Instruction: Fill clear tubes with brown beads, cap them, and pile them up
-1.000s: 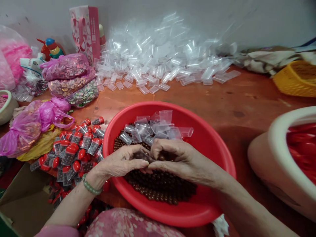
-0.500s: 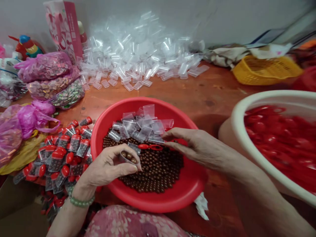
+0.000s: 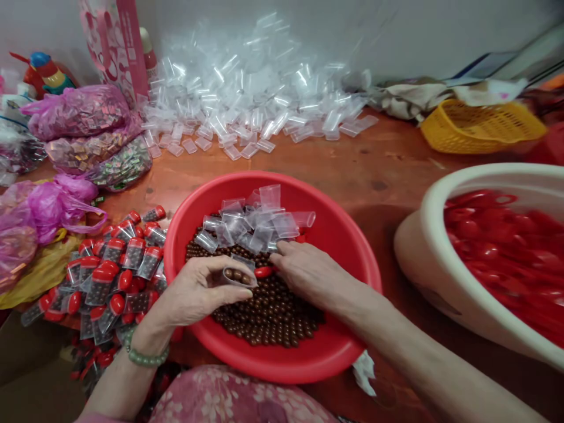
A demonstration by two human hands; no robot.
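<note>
Left hand (image 3: 187, 289): fingers clamped on flat, clear plastic container (image 3: 243, 284) of round brown balls (image 3: 237, 275), over round red plastic basin (image 3: 348, 232). Right hand (image 3: 308, 273): fingers at glossy red plastic piece (image 3: 263, 272); grip untellable. Likely step: capping; next move calls for steady container.

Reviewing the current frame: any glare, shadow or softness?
Head view: strong glints blur outlines together in the clear container pile; head view: small highlights dot the brown beads; head view: the table darkens between the red basin and white tub; head view: the tub looks stretched, possibly lens distortion; head view: the far right background is soft.
</note>
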